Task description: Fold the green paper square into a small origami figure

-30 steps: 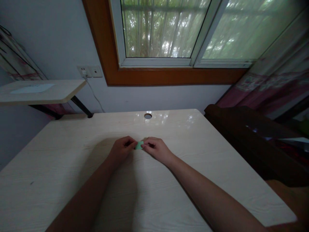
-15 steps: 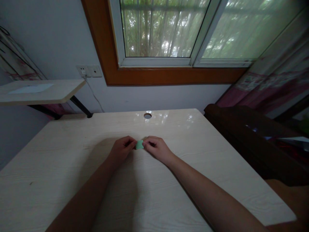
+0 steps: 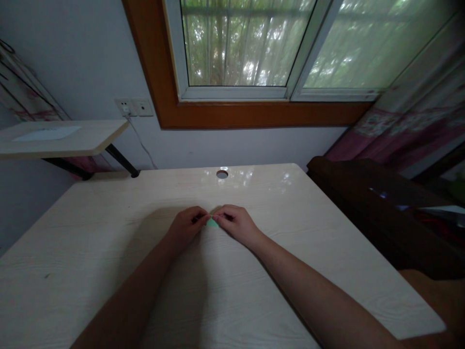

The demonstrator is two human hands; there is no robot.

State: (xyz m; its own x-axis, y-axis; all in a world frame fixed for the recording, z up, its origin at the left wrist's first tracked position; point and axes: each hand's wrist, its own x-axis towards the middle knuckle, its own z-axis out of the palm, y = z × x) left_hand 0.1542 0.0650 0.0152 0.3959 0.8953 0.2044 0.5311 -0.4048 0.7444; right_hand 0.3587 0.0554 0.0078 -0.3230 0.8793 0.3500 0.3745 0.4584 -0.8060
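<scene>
A small piece of green paper point(image 3: 212, 223) is pinched between the fingertips of both hands, just above or on the pale wooden table point(image 3: 247, 271); I cannot tell which. My left hand point(image 3: 187, 223) is closed on its left side. From the right, my right hand point(image 3: 234, 220) grips it with thumb and forefinger. The two sets of fingertips almost meet at the paper's upper edge. Only its lower part shows, as the fingers cover the rest.
A round cable hole point(image 3: 222, 174) lies near the table's far edge. At the left, a raised shelf point(image 3: 90, 131) on black legs carries a white sheet point(image 3: 47, 134). Dark furniture point(image 3: 363, 208) stands along the right edge. Behind are a wall socket point(image 3: 134, 107) and a window.
My left hand has shifted slightly right, bringing its fingertips close to those of my right hand. Less of the green paper shows now, and its visible part lies below the fingertips.
</scene>
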